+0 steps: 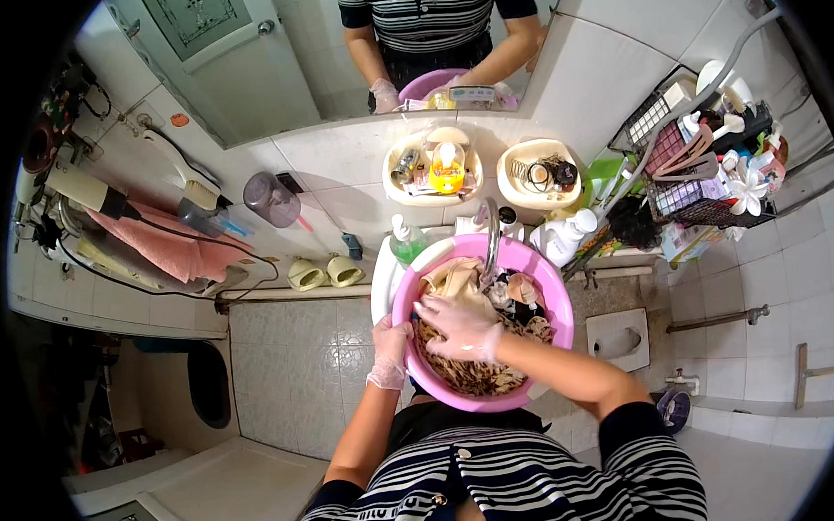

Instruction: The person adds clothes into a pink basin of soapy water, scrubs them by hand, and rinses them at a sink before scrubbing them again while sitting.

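Note:
A pink plastic basin (562, 303) stands on a white washbasin (380, 282), under a curved metal faucet (492, 237). Wet-looking clothes fill it: a cream garment (459, 278) at the back, brown patterned fabric (479, 377) at the front, dark and pale pieces at the right. Both hands wear thin clear gloves. My left hand (391, 347) grips the basin's left rim. Over the clothes, my right hand (459, 330) has its fingers spread and touches or hovers just above the fabric; which of the two is unclear.
A pump bottle of green liquid (407, 241) stands behind the basin's left side, a white bottle (563, 238) behind its right. Two cream wall trays (392, 185) hold small items. Packed wire baskets (705, 212) hang at right; a squat toilet (618, 341) lies below them.

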Demonstrator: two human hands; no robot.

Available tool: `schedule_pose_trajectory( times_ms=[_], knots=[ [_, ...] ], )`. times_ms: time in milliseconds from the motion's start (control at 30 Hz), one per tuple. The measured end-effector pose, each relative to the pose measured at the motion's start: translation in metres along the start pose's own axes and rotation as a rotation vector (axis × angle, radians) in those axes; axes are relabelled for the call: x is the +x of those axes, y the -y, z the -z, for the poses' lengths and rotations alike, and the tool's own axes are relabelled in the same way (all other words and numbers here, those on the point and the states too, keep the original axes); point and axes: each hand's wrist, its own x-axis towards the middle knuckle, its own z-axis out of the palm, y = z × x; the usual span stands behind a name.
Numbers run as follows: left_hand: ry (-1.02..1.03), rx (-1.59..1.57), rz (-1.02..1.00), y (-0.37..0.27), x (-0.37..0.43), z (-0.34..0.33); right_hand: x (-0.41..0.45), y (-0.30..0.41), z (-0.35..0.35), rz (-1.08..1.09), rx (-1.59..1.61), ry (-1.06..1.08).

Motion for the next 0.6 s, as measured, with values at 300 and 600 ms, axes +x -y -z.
schedule_pose_trajectory(
  times_ms=[300,600],
  knots=[
    [-0.006,-0.073,0.059,-0.013,-0.008,-0.002,-0.095,-0.02,-0.028,-0.198,0.175,0.604],
    [0.049,0.028,0.037,0.002,0.008,0.013,-0.06,-0.009,-0.015,-0.346,0.015,0.683]
  ],
)
